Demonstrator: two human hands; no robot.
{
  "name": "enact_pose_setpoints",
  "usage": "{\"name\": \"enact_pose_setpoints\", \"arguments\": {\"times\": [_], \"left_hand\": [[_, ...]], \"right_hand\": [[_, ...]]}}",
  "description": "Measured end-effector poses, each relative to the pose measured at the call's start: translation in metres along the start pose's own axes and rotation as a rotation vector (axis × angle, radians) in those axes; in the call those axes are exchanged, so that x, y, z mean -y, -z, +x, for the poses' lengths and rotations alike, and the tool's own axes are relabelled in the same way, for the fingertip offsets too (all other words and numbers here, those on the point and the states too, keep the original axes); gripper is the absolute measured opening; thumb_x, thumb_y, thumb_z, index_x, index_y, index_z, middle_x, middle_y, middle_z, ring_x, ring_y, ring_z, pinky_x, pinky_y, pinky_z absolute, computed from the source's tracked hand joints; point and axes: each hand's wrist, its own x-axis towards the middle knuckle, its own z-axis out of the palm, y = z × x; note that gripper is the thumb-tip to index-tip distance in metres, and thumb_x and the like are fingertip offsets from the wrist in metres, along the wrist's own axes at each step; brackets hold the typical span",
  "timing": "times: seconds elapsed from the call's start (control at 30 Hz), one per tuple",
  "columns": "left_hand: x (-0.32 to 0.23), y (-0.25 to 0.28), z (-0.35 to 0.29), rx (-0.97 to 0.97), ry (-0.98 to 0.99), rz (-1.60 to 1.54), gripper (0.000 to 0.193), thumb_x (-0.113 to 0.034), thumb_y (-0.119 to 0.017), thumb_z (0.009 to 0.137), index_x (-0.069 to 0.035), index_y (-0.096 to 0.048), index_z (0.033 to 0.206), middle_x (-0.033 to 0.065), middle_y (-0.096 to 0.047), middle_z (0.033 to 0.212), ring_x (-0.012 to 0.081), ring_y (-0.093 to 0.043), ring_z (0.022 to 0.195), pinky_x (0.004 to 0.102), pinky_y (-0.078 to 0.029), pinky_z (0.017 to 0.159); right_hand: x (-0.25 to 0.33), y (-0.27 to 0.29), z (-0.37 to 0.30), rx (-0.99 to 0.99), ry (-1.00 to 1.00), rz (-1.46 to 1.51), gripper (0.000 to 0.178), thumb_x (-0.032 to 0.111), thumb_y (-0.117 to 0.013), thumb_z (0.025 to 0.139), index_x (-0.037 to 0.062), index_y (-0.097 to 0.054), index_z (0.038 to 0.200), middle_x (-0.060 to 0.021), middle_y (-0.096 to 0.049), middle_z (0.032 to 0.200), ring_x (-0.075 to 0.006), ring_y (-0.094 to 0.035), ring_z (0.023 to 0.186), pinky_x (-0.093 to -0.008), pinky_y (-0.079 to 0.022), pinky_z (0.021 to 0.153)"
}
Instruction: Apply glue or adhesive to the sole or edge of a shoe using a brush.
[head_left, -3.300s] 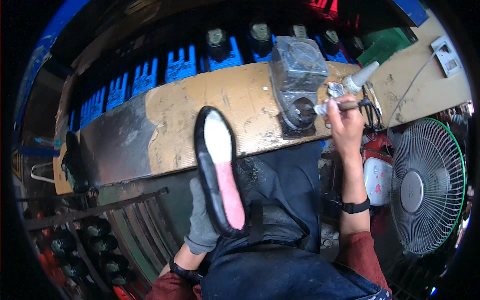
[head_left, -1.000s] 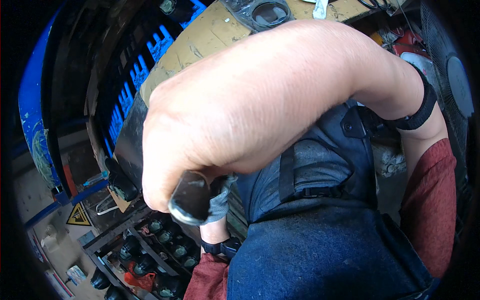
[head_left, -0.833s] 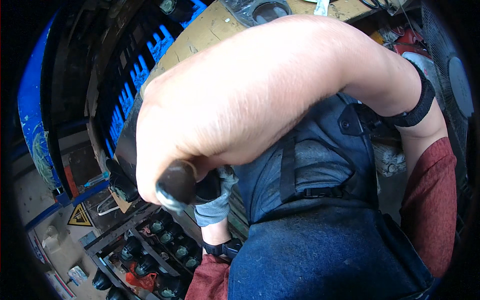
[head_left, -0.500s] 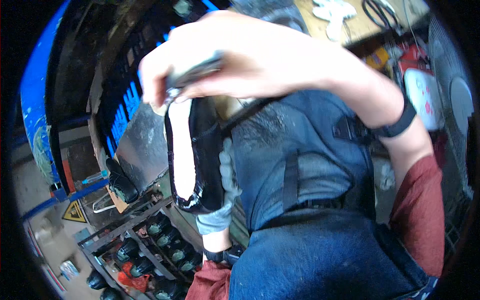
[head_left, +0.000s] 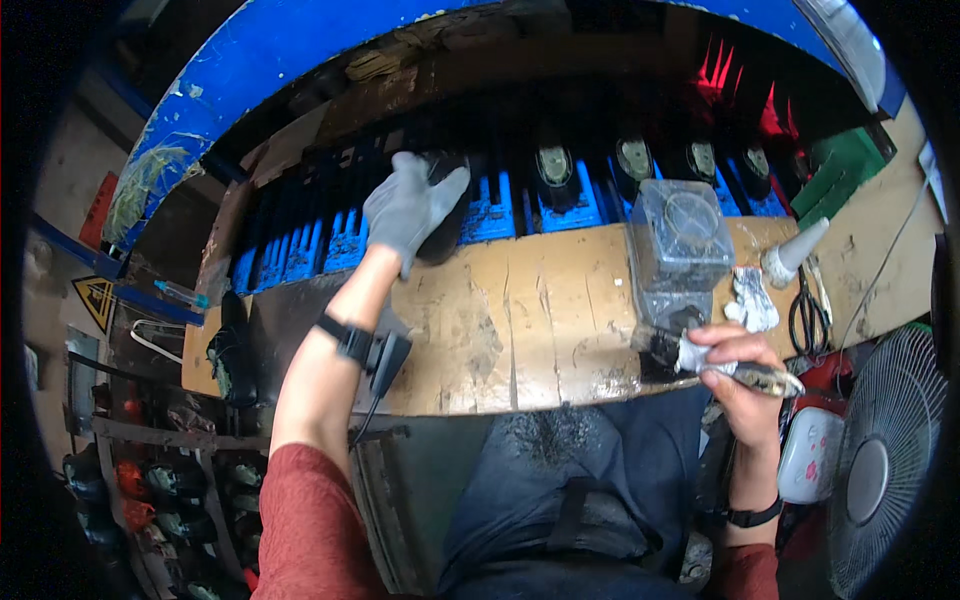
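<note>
Nearest, the bare right hand [head_left: 748, 402] is curled closed around one brush [head_left: 768, 379]. Farther, well to its left, the gloved left hand [head_left: 405, 208], thumb spread, touches one dark shoe [head_left: 447, 232]; whether it grips, I cannot tell. The shoe's long axis points away from the body, at the blue rack [head_left: 487, 216]. Four more shoes [head_left: 634, 165] stand rightward.

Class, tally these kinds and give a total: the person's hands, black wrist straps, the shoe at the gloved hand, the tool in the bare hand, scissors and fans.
Hands: 2, gloved left hand and bare right hand
Black wrist straps: 2
Black shoe: 1
Brush-like tool: 1
Scissors: 1
Fan: 1
Total: 8
</note>
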Motion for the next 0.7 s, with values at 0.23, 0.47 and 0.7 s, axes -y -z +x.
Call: {"name": "enact_pose_setpoints", "arguments": {"times": [0.23,0.47,0.7], "left_hand": [[-0.020,-0.076,0.085,-0.187,-0.060,0.159,0.066,-0.065,-0.057,0.080,-0.015,-0.066,0.122,0.0195,-0.061,0.128,0.0338,-0.054,0.123,0.0416,-0.045,0.098],[0.112,0.000,0.041,-0.020,0.054,0.243,0.072,-0.069,-0.056,0.075,0.000,-0.073,0.087,0.0252,-0.069,0.084,0.0393,-0.068,0.086,0.0456,-0.053,0.078],[0.360,0.141,-0.110,-0.144,0.670,0.595,0.084,-0.072,-0.064,0.069,-0.002,-0.064,0.114,0.0252,-0.063,0.117,0.0377,-0.059,0.116,0.0458,-0.047,0.096]], "right_hand": [[-0.009,0.017,-0.004,-0.013,-0.152,-0.143,0.018,-0.001,-0.072,0.078,0.0013,-0.062,0.093,-0.0191,-0.067,0.109,-0.0280,-0.062,0.104,-0.0406,-0.046,0.094],[-0.042,0.027,-0.012,-0.081,-0.096,-0.261,0.022,0.016,-0.068,0.086,0.0017,-0.057,0.098,-0.0207,-0.060,0.121,-0.0275,-0.055,0.113,-0.0405,-0.039,0.100],[-0.047,0.026,-0.026,-0.152,-0.246,-0.069,0.019,0.017,-0.059,0.094,0.0022,-0.054,0.106,-0.0147,-0.059,0.111,-0.0177,-0.057,0.097,-0.0284,-0.048,0.083]]}}
